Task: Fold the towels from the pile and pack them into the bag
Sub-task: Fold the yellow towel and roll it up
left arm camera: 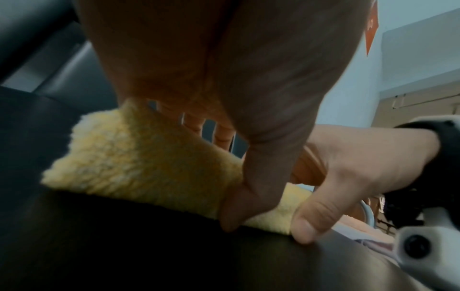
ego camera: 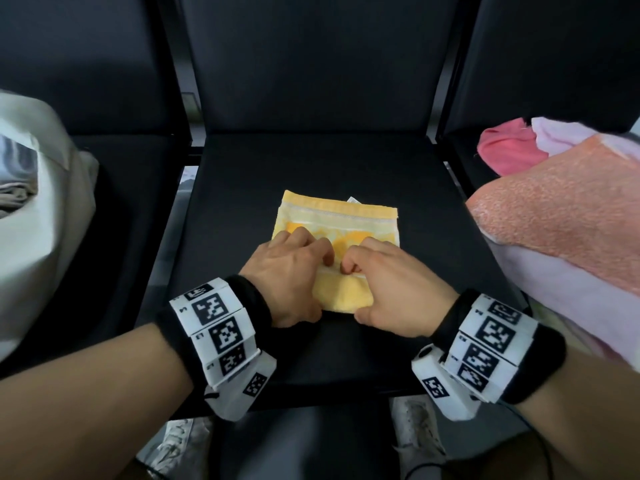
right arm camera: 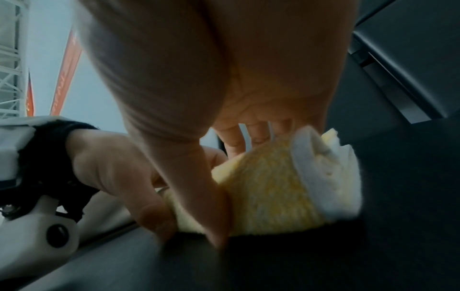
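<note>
On black seat (ego camera: 242, 188), both hands grip yellow towel (ego camera: 341, 216).

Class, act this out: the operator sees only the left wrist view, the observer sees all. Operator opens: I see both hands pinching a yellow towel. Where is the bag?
Observer: The bag sits to the person's left, grey cloth inside.
Operator: And the pile?
Observer: The pile lies to the right, an orange-pink towel on top.
Operator: Is the towel's far end flat?
Observer: Yes, the yellow towel lies flat there, a white label at its far edge.
</note>
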Tool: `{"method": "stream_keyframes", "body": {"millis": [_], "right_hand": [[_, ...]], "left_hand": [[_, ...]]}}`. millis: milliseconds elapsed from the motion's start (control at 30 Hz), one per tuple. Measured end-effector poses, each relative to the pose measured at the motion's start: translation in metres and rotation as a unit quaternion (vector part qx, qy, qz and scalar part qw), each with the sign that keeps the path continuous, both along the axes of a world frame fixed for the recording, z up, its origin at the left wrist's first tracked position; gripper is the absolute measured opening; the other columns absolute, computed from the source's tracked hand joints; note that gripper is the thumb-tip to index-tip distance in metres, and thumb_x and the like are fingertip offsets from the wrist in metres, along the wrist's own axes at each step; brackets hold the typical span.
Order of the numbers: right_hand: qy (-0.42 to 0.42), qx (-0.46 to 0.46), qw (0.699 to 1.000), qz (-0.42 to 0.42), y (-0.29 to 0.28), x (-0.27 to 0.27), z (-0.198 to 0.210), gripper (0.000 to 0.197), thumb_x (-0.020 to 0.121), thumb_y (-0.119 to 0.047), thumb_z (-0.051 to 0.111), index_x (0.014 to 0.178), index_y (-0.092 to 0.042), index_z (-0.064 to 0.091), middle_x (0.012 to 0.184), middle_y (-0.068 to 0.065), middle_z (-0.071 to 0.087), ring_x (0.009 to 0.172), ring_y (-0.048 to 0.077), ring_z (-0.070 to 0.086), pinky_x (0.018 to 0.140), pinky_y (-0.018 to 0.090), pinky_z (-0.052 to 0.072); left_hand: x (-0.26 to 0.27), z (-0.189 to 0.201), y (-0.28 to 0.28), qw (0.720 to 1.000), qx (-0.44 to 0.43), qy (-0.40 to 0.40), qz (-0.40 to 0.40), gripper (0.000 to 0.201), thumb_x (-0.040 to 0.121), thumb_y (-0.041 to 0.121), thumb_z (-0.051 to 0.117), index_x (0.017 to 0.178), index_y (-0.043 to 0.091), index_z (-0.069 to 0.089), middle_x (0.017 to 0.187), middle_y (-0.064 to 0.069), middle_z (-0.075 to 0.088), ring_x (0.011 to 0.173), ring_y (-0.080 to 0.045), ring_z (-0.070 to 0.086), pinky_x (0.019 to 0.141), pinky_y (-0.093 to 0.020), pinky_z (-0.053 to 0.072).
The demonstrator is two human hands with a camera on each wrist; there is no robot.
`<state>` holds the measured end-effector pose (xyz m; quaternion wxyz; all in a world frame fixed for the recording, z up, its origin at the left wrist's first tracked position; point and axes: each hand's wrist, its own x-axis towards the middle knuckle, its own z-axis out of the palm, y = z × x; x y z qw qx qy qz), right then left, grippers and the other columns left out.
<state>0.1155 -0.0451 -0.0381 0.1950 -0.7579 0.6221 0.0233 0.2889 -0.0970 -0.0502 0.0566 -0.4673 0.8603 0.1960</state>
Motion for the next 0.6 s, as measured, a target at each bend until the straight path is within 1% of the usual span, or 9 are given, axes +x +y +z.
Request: {"method": "stream_keyframes", "body": {"millis": [100,200,233,300,333,367,400,467,600], "right_hand": [[-0.007,-0.008,1.0,-0.01,-0.0006,0.0,-0.0022,0.049,0.079,-0.013,0.074,0.119,-0.027,0.051,0.112,-0.008,0.046,0.11,0.015,0.048,0.091,0.031,0.048],[-0.009,-0.003,1.0,-0.017,-0.0002,0.0003,-0.0028,0.053,0.079,-0.01,0.074,0.123,-0.026,0.051,0.115,-0.007,0.046,0.112,0.015,0.048,0.093,0.031,0.048],[-0.009,0.0,1.0,-0.018,0.0002,0.0007,-0.0029,0.056,0.079,-0.009,0.073,0.126,-0.026,0.05,0.117,-0.007,0.045,0.113,0.015,0.047,0.093,0.03,0.047],[-0.009,0.004,1.0,-0.019,0.0011,0.0013,-0.0032,0.06,0.079,-0.009,0.073,0.131,-0.025,0.048,0.119,-0.007,0.044,0.115,0.016,0.045,0.094,0.03,0.047],[-0.009,0.005,1.0,-0.02,0.0014,0.0014,-0.0031,0.061,0.08,-0.008,0.072,0.133,-0.025,0.047,0.12,-0.007,0.044,0.115,0.015,0.045,0.094,0.029,0.046],[-0.009,0.005,1.0,-0.021,0.0014,0.0013,-0.0031,0.061,0.08,-0.008,0.072,0.133,-0.025,0.047,0.121,-0.007,0.044,0.115,0.015,0.045,0.093,0.028,0.046],[-0.009,0.005,1.0,-0.021,0.0013,0.0011,-0.0029,0.06,0.08,-0.006,0.07,0.133,-0.025,0.048,0.12,-0.006,0.045,0.114,0.015,0.046,0.093,0.028,0.046],[-0.013,0.002,1.0,-0.023,0.0011,0.0008,-0.0019,0.054,0.081,-0.001,0.064,0.128,-0.022,0.05,0.117,-0.005,0.046,0.111,0.016,0.049,0.09,0.028,0.046],[-0.018,0.0,0.999,-0.03,0.0001,0.0008,0.0001,0.047,0.083,0.004,0.052,0.124,-0.018,0.053,0.108,-0.006,0.046,0.098,0.013,0.045,0.078,0.026,0.038]], "left_hand": [[0.0005,-0.0006,-0.0012,1.0,-0.01,-0.004,0.006,0.072,0.072,0.033,0.082,0.132,0.036,0.042,0.126,0.009,0.037,0.113,-0.015,0.04,0.1,-0.034,0.041],[0.0019,-0.0001,-0.0009,1.0,-0.013,-0.004,0.02,0.069,0.074,0.032,0.081,0.131,0.034,0.042,0.124,0.009,0.037,0.109,-0.014,0.039,0.104,-0.035,0.038],[0.0026,-0.0004,-0.0004,1.0,-0.015,-0.011,0.024,0.07,0.074,0.033,0.08,0.132,0.033,0.041,0.124,0.009,0.037,0.111,-0.014,0.041,0.11,-0.037,0.035],[0.0034,-0.0006,0.0004,0.999,-0.008,-0.029,0.033,0.076,0.074,0.032,0.08,0.137,0.033,0.038,0.132,0.009,0.036,0.123,-0.016,0.043,0.123,-0.045,0.02],[0.0038,0.0004,0.0009,0.999,0.002,-0.031,0.039,0.079,0.074,0.031,0.08,0.14,0.033,0.037,0.136,0.009,0.035,0.126,-0.017,0.043,0.125,-0.046,0.016],[0.0039,0.0018,0.0007,0.998,0.013,-0.029,0.045,0.081,0.074,0.03,0.081,0.141,0.032,0.036,0.139,0.009,0.034,0.122,-0.017,0.044,0.125,-0.046,0.016],[0.0041,0.0039,0.0009,0.998,0.023,-0.025,0.05,0.082,0.074,0.029,0.081,0.143,0.032,0.035,0.141,0.009,0.034,0.114,-0.016,0.043,0.124,-0.045,0.02],[0.0039,0.0068,0.0014,0.998,0.033,-0.02,0.056,0.08,0.076,0.026,0.081,0.142,0.029,0.035,0.14,0.008,0.035,0.099,-0.013,0.036,0.119,-0.042,0.026],[0.0028,0.005,0.0029,0.999,0.011,-0.008,0.052,0.063,0.077,0.021,0.079,0.127,0.026,0.04,0.129,0.008,0.041,0.093,-0.012,0.036,0.119,-0.04,0.028]]}}
